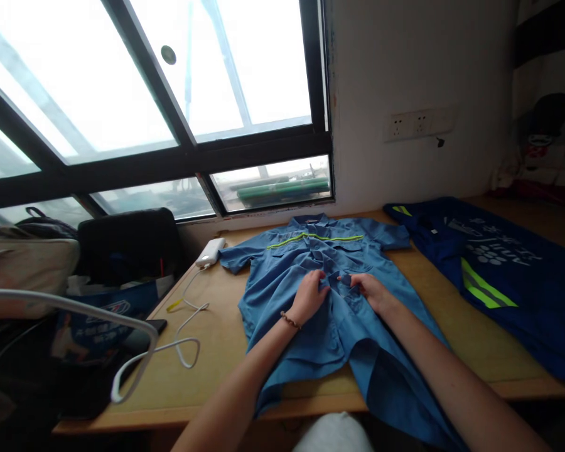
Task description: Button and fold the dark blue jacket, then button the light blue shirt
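A light blue short-sleeved work shirt (287, 320) lies front up on the wooden table, collar toward the window. A yellow-green stripe crosses its chest. Both my hands are at its front opening, around the middle. My left hand (311, 294), a beaded bracelet on its wrist, pinches the fabric by the left front edge. Opposite it, my right hand (368, 290) grips the other front edge between thumb and fingers. Any button between them is too small to make out. The shirt's lower right part is folded over and hangs past the table's near edge.
On the wooden table (226, 364), a white power bank (211, 252) with a looping white cable (188, 339) lies left of the shirt. A dark blue garment (513, 270) with reflective strips spreads at right. Bags (127, 245) stand left. Wall sockets (421, 123) are behind.
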`<action>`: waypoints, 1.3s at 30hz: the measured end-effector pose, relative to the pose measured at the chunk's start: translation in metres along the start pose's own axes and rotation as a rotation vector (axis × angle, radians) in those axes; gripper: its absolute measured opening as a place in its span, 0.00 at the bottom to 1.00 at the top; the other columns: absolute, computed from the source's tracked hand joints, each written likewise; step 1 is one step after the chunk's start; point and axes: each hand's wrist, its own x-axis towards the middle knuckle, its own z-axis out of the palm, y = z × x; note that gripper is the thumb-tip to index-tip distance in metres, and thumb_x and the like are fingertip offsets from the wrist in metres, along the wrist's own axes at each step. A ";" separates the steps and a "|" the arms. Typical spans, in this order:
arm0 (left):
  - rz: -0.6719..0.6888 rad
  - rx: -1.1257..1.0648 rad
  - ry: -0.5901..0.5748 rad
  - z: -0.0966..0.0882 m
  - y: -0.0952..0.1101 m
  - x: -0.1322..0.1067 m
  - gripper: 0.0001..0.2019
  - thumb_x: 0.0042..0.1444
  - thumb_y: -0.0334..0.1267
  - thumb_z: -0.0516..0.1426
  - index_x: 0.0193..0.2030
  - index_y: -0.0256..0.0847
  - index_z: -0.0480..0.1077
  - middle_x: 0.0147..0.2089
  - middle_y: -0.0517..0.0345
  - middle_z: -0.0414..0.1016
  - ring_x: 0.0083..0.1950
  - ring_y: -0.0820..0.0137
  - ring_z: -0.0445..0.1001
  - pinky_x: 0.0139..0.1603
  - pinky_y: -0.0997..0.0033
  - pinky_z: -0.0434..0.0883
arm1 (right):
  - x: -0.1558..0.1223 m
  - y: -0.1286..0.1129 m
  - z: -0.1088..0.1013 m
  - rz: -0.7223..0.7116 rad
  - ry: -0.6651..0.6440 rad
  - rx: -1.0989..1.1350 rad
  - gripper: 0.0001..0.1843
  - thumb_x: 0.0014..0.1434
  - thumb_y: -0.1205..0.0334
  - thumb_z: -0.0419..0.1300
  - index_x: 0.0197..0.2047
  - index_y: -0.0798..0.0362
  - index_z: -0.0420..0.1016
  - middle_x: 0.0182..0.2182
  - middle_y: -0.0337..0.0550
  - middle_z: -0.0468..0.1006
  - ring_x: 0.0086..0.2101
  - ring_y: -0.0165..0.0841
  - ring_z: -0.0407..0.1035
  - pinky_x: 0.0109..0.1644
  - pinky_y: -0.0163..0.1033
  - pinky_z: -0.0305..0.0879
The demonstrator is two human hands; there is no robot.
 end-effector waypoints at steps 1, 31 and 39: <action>0.004 0.019 -0.020 -0.002 0.001 -0.006 0.11 0.48 0.38 0.56 0.38 0.39 0.67 0.38 0.54 0.70 0.38 0.68 0.68 0.40 0.70 0.65 | 0.000 -0.001 -0.001 0.028 -0.008 0.017 0.19 0.35 0.75 0.49 0.31 0.58 0.74 0.17 0.38 0.72 0.19 0.29 0.65 0.24 0.34 0.64; -0.477 -1.270 -0.261 -0.020 0.010 -0.012 0.11 0.47 0.35 0.60 0.33 0.32 0.62 0.31 0.43 0.75 0.32 0.65 0.76 0.33 0.72 0.74 | -0.017 -0.004 0.008 -0.035 -0.308 -0.136 0.24 0.34 0.76 0.48 0.36 0.59 0.75 0.25 0.43 0.77 0.25 0.29 0.70 0.30 0.32 0.66; -0.465 -1.237 -0.226 -0.019 0.011 -0.012 0.11 0.46 0.34 0.60 0.32 0.32 0.63 0.31 0.43 0.75 0.32 0.64 0.76 0.33 0.70 0.74 | -0.014 -0.002 0.006 -0.050 -0.280 -0.146 0.21 0.36 0.76 0.49 0.34 0.59 0.75 0.26 0.43 0.77 0.26 0.29 0.70 0.30 0.30 0.66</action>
